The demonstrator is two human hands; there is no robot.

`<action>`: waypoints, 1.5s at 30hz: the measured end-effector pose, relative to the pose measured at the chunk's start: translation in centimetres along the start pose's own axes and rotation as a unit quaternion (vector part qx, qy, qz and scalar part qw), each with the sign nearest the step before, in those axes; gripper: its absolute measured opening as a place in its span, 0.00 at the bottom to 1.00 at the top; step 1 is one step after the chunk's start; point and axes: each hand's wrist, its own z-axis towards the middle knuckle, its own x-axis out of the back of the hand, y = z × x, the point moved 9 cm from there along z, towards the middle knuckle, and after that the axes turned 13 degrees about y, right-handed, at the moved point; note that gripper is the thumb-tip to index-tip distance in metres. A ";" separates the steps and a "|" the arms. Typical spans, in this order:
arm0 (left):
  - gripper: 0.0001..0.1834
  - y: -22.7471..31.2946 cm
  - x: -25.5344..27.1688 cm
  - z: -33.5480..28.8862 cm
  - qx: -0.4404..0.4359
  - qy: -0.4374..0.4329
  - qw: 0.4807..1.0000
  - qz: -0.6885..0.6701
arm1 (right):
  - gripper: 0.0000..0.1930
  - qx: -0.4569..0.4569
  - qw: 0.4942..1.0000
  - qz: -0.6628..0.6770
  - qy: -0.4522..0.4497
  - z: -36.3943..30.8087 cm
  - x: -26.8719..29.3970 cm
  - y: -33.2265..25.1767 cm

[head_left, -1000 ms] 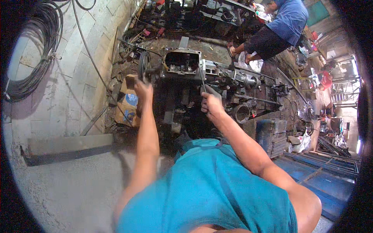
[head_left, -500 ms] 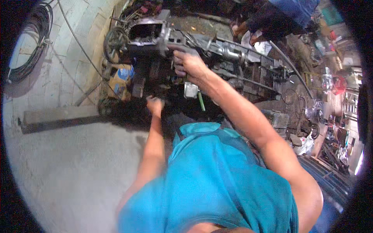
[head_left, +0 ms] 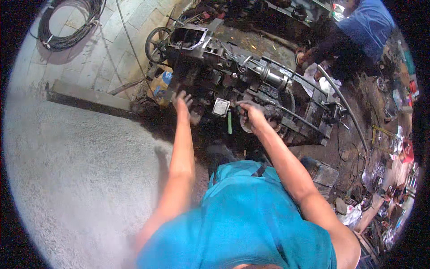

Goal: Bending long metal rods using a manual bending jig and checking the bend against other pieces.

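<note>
A grimy metal lathe [head_left: 274,79] with a shiny cylindrical part stretches across in front of me. My left hand [head_left: 182,101] is beside its dark lower left side, fingers spread, with nothing visible in it. Further right, my right hand [head_left: 252,114] is curled in front of the machine's lower side, its fingertips dark with grease. Whatever it may grip is too small or hidden to make out. Between my hands are a pale square box-like part [head_left: 221,107] and a green strip [head_left: 230,123] just below it.
A spoked handwheel [head_left: 157,45] and an open-topped housing [head_left: 188,37] form the machine's left end. A long beam [head_left: 92,99] lies by the wall, under a coiled cable [head_left: 67,42]. A person in blue [head_left: 367,29] bends at the far right. A curved pipe [head_left: 342,105] lies nearby.
My right hand has come down and right from the machine's upper left part. My left hand has risen slightly and its fingers have spread. The view has shifted, showing more of the other person.
</note>
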 end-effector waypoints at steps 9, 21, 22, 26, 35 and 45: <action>0.43 8.1 -5.3 15.4 -0.246 0.075 0.946 0.196 | 0.09 0.031 0.994 -0.107 -0.021 2.0 -9.1 -0.8; 0.19 3.1 -0.7 14.0 -0.252 0.004 0.947 0.198 | 0.10 -0.073 0.976 -0.203 0.008 15.3 -21.6 9.5; 0.19 2.4 1.2 14.5 -0.217 0.011 0.966 0.137 | 0.10 -0.086 0.972 -0.219 -0.006 16.7 -23.6 11.3; 0.18 0.2 12.8 16.0 -0.248 0.135 0.950 0.134 | 0.09 -0.041 0.944 -0.305 -0.120 17.5 -33.6 17.0; 0.29 -13.7 31.3 24.1 -0.119 0.259 0.933 0.219 | 0.12 0.071 0.917 -0.369 -0.136 23.2 -46.0 30.4; 0.21 -38.6 34.0 26.0 0.053 0.243 0.951 0.181 | 0.20 0.143 0.761 -0.611 -0.164 41.3 -37.6 53.3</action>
